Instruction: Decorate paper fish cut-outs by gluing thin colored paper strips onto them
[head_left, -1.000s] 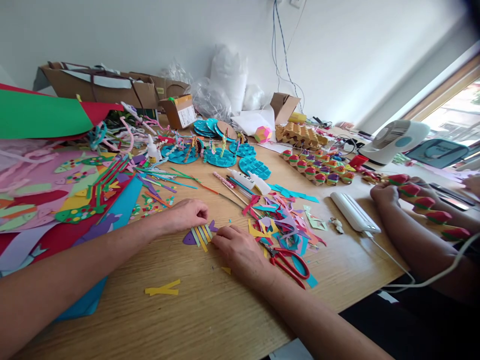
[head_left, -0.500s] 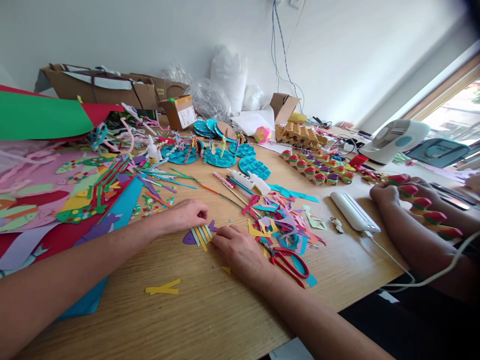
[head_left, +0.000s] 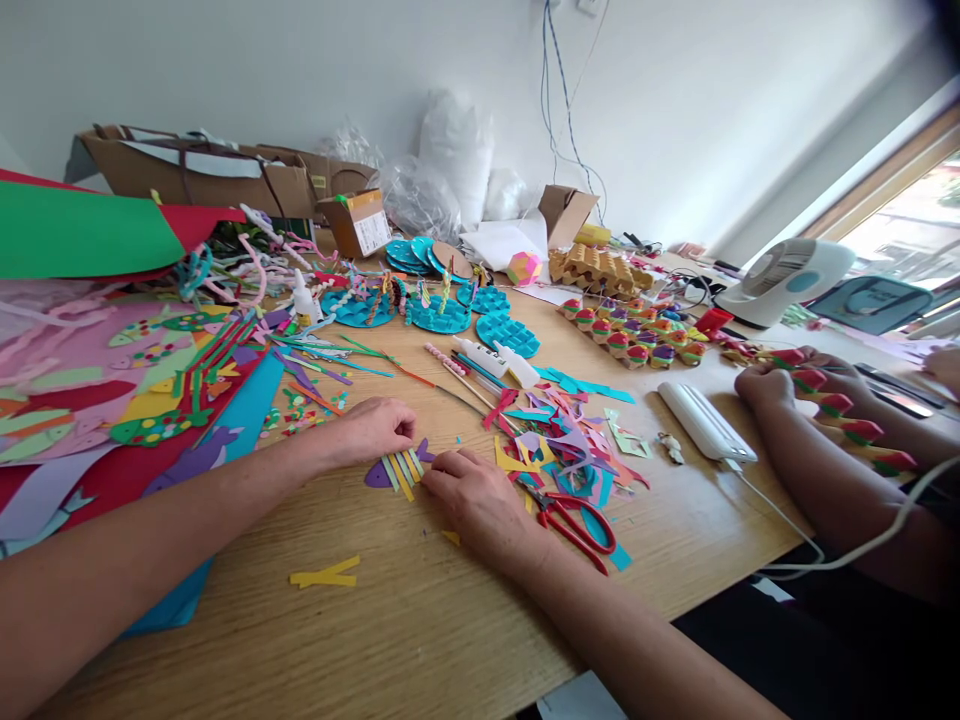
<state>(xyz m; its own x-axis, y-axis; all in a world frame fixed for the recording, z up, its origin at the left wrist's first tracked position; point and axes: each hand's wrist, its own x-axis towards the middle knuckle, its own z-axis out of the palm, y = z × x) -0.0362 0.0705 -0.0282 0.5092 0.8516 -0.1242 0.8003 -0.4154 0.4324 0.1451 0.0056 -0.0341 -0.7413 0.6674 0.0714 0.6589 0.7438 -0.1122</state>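
A small purple paper fish (head_left: 379,475) lies on the wooden table between my hands. Several pale green and yellow strips (head_left: 403,474) run slantwise across its body. Above the fish is my left hand (head_left: 379,427), fingers curled and pressed together at the strips' upper ends; what they pinch is hidden. My right hand (head_left: 480,495) rests on the table at the tail side, its bent fingers closed against the fish's edge. Two crossed yellow strips (head_left: 326,574) lie nearer me. Red-handled scissors (head_left: 574,525) sit right of my right hand.
Coloured paper scraps (head_left: 555,430) are heaped beyond the scissors, with glue bottles (head_left: 495,362) behind. Foam sheets and fish cutouts (head_left: 161,425) cover the left side. At right are a white power bank (head_left: 705,422) and another person's hands (head_left: 772,380) holding a painted egg-carton strip (head_left: 832,402).
The view has shifted very slightly. My hands and the fish keep the same places relative to each other.
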